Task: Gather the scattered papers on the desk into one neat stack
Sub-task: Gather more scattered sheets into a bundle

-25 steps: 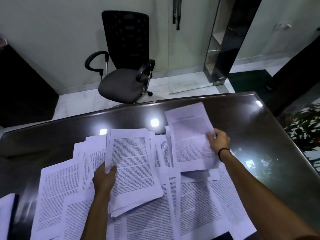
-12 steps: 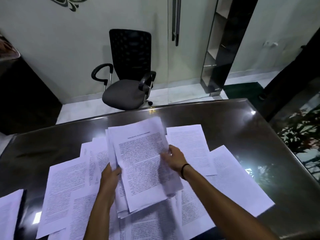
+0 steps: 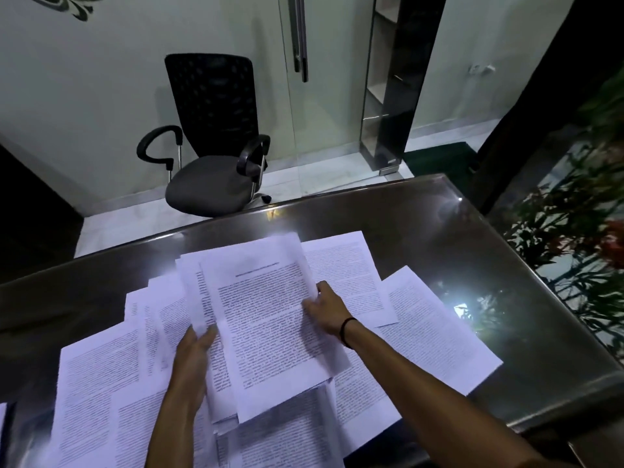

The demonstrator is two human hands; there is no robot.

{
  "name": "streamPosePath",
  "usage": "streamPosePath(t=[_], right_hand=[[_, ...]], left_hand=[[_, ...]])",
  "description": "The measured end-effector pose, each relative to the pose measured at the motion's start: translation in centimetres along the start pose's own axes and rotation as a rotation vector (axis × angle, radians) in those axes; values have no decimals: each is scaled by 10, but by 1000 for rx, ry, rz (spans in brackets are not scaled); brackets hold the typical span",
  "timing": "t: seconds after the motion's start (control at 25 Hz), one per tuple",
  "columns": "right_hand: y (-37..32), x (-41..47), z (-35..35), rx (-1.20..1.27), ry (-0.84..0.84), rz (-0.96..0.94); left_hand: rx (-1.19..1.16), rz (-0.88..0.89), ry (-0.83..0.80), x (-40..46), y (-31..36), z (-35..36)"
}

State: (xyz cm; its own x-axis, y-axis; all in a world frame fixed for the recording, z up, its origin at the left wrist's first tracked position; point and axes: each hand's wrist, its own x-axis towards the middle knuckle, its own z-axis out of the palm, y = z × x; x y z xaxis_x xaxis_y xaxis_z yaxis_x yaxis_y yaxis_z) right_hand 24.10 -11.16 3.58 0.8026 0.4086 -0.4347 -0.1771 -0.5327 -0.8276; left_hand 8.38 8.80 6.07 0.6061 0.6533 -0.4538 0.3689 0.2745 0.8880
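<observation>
Since a second ago, the sheet the right hand [image 3: 326, 307] had lifted from its far side has been carried across and laid on top of the stack [image 3: 270, 332]. The gathered pile is therefore one sheet thicker, though its edges are fanned and not yet squared.

Left hand [image 3: 194, 352]: grasping the stack at its left edge, thumb over the top sheet. Right hand: fingers on the stack's right edge; whether it pinches or merely presses cannot be told.

The stack sits between the two hands, raised at a tilt above the counter [image 3: 439, 231]. Loose sheets [image 3: 98, 376] remain spread to the left of the left hand, with more loose sheets [image 3: 422, 332] right of and beyond the right hand. Gathering appears well short of complete.
</observation>
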Motion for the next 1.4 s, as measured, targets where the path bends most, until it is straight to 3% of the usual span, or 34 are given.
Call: streamPosePath(t=[0.16,0.24,0.32,0.44,0.6,0.88,1.04,1.2,1.4], right_hand=[[11,12,1,79,-9,11],[22,23,-11,18,-95,-43],[27,37,-30,-122,-257,-79],[25,87,-68,-587,-501,-148],[9,184,-98,-917,-216,-235],[-17,256,-88,-1414,-220,-128],[-17,242,-112,-1365,-102,-230],[-58,202,-145,-1011,-107,-243],[-127,130,-182,-888,-102,-533]], left_hand=[[40,33,-25,3,7,37],[111,39,-55,18,0,47],[245,37,-35,29,-2,54],[368,12,7,41,-7,58],[537,41,18,40,1,48],[788,51,36,54,4,53],[857,123,-57,65,13,81],[907,306,-148,69,24,119],[804,637,-116,65,79,164]])
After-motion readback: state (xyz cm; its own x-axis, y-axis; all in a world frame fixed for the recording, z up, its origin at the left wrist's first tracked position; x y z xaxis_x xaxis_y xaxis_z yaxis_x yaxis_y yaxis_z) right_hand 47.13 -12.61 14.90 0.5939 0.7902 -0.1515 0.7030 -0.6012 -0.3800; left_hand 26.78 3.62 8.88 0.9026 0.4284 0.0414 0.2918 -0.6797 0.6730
